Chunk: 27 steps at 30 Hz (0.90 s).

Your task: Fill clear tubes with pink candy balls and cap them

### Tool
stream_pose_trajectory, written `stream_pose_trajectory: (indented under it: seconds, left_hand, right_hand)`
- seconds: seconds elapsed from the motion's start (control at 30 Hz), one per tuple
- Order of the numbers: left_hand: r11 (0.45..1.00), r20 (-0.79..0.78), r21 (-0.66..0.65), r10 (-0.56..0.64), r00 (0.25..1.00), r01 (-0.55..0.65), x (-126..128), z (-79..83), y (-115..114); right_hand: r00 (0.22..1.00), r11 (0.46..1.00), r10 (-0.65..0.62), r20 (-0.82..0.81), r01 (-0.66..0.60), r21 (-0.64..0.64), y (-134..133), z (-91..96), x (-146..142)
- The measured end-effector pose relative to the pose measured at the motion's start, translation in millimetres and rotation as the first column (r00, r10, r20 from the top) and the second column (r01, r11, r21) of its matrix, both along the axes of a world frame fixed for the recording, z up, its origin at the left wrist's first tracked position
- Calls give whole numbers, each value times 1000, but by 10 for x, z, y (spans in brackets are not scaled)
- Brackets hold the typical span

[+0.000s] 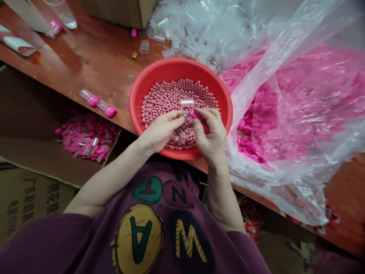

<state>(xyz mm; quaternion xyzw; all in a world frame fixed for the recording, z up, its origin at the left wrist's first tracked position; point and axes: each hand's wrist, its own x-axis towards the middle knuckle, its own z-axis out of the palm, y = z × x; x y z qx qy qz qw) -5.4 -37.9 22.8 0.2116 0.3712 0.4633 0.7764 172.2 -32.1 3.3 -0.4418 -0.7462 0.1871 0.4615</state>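
Note:
Over the red bowl of pink beads, my two hands meet. My left hand is closed round a small clear tube filled with beads. Fingers of my right hand pinch a bright pink cap at the tube's upper end; whether it is fully seated I cannot tell. More pink shows inside the right palm, partly hidden by the fingers. An unheld clear tube lies on the beads just beyond my hands, and clear plastic also shows below them.
Two filled, capped tubes lie left of the bowl. Below the table edge, a cardboard box holds many more. Clear empty tubes are heaped behind the bowl. At right, a plastic bag contains pink caps. Another carton stands behind.

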Motion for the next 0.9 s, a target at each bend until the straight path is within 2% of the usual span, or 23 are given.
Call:
stream_pose_trajectory:
  seconds: [0.17,0.23,0.3,0.5,0.67,0.9]
  left_hand:
    - [1000,-17,23,6,1000,-5,6,-7,3]
    - [999,-36,45,-2,999,3,6,-13,3]
    - [998,-48,57,-18,999,21,1,-22,4]
    - [995,-31,96,-10,999,13,-25,-61,-8]
    - [993,-35,118,15,999,-11,-14,-78,-16]
    - [990,-47,143,21,999,-14,-2,-133,-21]
  right_hand:
    - [948,968,-59,-314,-23,-249,-15,-74,53]
    - [932,950,-83,-352,-32,-309,-14,-97,44]
    - [947,941,-95,-306,-15,-339,-25,-82,25]
    - [987,984,-63,-147,36,-175,-53,44,-9]
    - [977,982,-80,-200,43,-186,-72,71,-10]
    - [997,993,-46,-57,40,-108,-77,94,-38]
